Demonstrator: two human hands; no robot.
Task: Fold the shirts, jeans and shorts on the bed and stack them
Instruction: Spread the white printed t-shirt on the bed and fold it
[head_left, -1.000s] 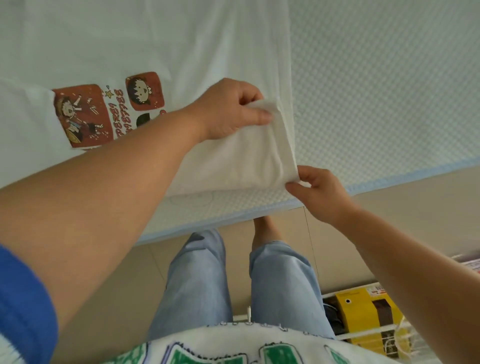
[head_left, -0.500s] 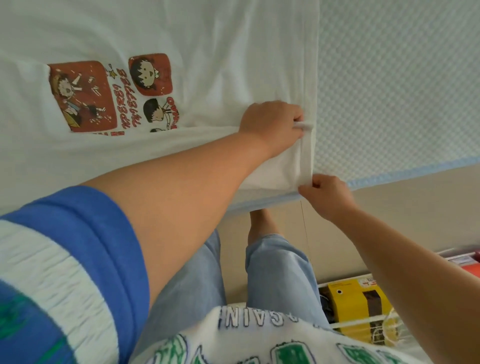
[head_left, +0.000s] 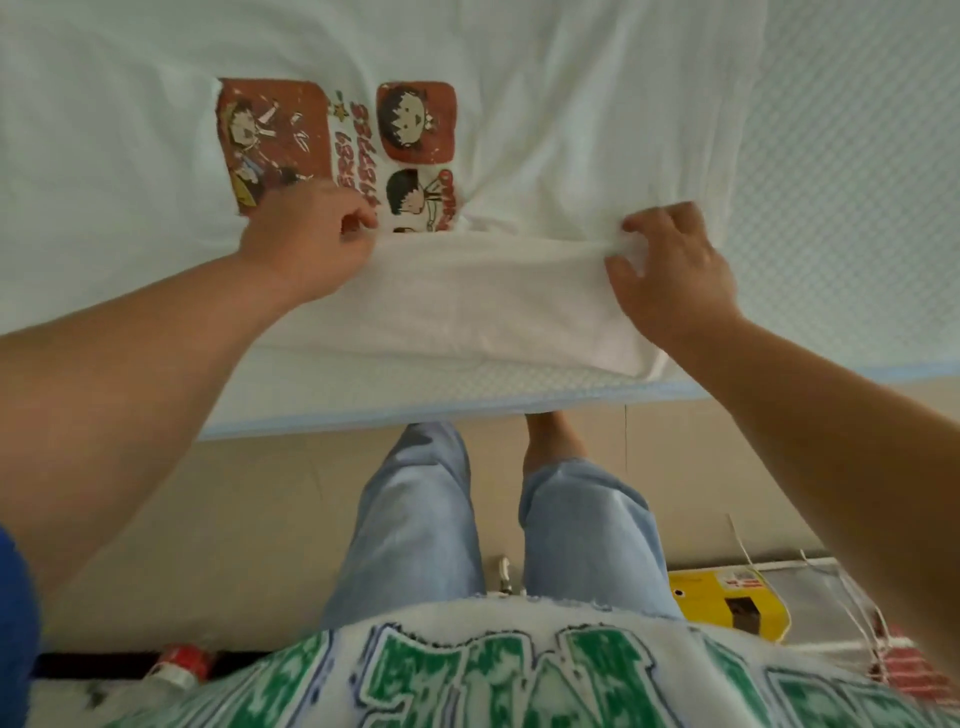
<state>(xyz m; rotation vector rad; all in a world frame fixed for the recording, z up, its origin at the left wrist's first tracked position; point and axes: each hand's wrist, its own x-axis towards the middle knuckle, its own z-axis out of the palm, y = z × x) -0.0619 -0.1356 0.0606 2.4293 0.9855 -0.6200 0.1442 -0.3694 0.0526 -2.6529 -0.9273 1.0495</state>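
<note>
White cartoon-print T-shirt lies flat on the bed, near edge folded up over it. Left hand pinches the fold's left end, right hand grips its right end, fingers curled into cloth.

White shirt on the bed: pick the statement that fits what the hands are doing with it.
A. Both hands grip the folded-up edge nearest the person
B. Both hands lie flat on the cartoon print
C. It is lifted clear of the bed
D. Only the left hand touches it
A: the left hand and right hand each grip an end of the turned-up flap of the shirt, which lies on the bed.
</note>
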